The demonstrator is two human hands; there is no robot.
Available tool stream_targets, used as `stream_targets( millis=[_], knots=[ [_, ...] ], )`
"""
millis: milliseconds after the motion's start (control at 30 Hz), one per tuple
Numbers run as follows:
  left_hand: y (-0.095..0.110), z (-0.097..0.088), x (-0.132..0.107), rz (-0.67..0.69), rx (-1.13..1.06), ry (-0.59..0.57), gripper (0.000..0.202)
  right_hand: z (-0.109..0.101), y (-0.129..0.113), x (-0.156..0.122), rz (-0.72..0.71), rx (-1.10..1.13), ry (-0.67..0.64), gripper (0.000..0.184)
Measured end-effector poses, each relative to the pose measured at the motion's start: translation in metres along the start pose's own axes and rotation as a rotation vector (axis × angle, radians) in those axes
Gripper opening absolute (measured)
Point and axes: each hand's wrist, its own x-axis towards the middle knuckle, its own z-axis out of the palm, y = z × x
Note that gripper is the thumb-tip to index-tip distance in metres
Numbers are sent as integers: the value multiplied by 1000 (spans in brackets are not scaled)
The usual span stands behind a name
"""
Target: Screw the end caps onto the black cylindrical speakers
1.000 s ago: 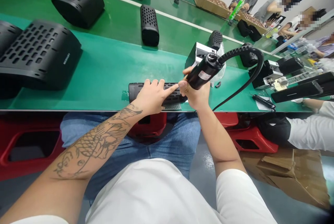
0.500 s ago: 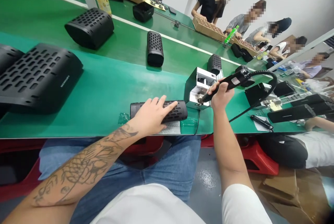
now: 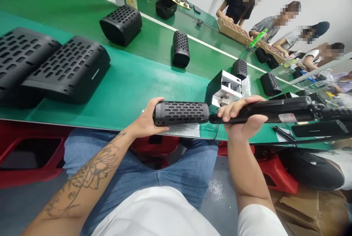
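My left hand (image 3: pixel 147 120) grips the left end of a black perforated housing (image 3: pixel 183 112), thumb and fingers around it. The housing lies near the table's front edge, partly over a clear plastic bag (image 3: pixel 183 130). In my right hand (image 3: pixel 239 127) is a black electric screwdriver (image 3: pixel 277 110), held nearly level, its tip end at the housing's right end. Whether the tip touches the housing I cannot tell. Just behind that tip stands a black-and-white screw feeder (image 3: pixel 223 88).
Two large perforated housings (image 3: pixel 71 69) overlap at the left. More housings (image 3: pixel 121 25) stand along the green table (image 3: pixel 132 71). At the right, a second screwdriver (image 3: pixel 284 133) lies near black parts. Across the table, several people work at cardboard trays (image 3: pixel 233 30).
The screwdriver has moved from the screw feeder to the housing's right end and turned nearly level. My left hand has gone from resting on the housing to gripping its left end.
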Motion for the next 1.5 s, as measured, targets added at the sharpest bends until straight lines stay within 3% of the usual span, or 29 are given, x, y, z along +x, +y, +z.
stream_targets(
  millis=[133, 267, 533, 700, 967, 1133, 1300, 1400, 1500],
  knots=[
    [1, 2, 0, 6, -8, 14, 115, 40, 4, -16, 44, 77, -96, 63],
    [-2, 4, 0, 57, -39, 26, 113, 57, 19, -16, 90, 118, -152, 62],
    [-12, 8, 2, 123, -113, 45, 117, 64, 22, -18, 147, 157, -273, 55],
    [-9, 7, 2, 166, -78, 49, 116, 67, 22, -22, 218, 152, -321, 60],
    [-9, 5, 4, 136, -67, 51, 118, 65, 27, -14, 266, 151, -383, 65],
    [-9, 4, 3, 141, -37, 52, 118, 63, 35, -25, 253, 155, -401, 59],
    [-13, 8, -3, 112, 3, 63, 123, 46, 31, -15, 196, 120, -239, 63],
    [-17, 11, -5, 85, 10, 71, 132, 7, 36, 20, 50, -27, 43, 56],
    [-19, 12, -6, 119, 29, 65, 137, -41, 57, 57, -91, -303, 302, 59]
  ],
)
